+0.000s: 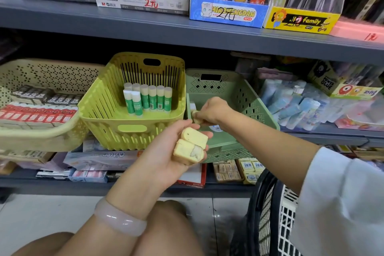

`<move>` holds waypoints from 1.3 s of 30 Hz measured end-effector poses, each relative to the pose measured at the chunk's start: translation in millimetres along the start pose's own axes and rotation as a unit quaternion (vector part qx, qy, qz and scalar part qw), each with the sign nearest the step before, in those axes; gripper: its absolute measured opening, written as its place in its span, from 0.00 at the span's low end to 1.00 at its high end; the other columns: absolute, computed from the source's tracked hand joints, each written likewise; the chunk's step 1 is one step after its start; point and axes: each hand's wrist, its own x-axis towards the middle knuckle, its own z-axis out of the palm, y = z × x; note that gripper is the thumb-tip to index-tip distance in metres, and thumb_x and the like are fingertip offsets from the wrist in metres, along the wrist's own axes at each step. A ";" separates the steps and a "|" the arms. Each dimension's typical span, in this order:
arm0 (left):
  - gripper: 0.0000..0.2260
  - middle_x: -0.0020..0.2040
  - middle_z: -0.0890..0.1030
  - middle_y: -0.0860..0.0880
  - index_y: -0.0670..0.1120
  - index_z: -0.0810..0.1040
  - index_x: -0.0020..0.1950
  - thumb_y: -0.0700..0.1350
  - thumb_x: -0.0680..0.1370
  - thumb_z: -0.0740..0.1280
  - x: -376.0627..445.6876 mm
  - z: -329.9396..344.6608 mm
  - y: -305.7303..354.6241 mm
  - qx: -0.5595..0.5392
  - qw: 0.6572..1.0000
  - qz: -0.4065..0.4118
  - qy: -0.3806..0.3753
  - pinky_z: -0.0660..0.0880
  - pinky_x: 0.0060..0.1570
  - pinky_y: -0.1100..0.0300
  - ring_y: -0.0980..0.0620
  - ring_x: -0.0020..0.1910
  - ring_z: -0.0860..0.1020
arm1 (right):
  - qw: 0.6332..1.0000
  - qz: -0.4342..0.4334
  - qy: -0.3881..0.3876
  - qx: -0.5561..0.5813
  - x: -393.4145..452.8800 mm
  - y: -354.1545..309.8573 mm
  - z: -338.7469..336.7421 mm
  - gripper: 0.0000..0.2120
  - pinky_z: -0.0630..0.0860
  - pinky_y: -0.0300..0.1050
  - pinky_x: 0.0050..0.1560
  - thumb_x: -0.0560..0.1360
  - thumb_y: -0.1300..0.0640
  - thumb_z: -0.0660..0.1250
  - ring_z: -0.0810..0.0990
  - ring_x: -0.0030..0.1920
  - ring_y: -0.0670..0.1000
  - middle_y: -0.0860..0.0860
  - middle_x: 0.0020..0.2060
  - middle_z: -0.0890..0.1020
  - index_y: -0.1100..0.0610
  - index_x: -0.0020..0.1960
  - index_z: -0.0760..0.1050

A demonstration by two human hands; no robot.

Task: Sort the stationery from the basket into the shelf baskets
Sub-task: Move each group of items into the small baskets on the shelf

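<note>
My left hand (174, 147) lies palm up in front of the shelf and holds two pale yellow wrapped erasers (192, 145). My right hand (214, 111) reaches over the front rim of the light green basket (249, 97) and pinches one more pale yellow eraser (196, 117). To its left a yellow-green basket (133, 129) holds a row of green and white glue sticks (148, 100). Further left a beige basket (41, 139) is filled with boxed erasers (37, 114).
A white carry basket with a black rim (276, 214) stands on the floor at the lower right. The shelf above carries display boxes of pens (228, 10). Glue tubes (295, 108) lie right of the green basket. Boxed stock (236, 170) sits on the lower shelf. My knees fill the bottom.
</note>
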 end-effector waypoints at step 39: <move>0.13 0.28 0.81 0.44 0.42 0.73 0.45 0.50 0.80 0.55 11.5 7.3 -2.6 0.014 0.997 -0.002 0.071 0.71 0.31 0.61 0.51 0.20 0.76 | 1.000 0.000 0.028 -0.014 1.7 13.1 -32.5 0.13 0.81 0.50 0.47 0.71 0.59 0.64 0.84 0.41 0.57 0.62 0.40 0.84 0.68 0.46 0.80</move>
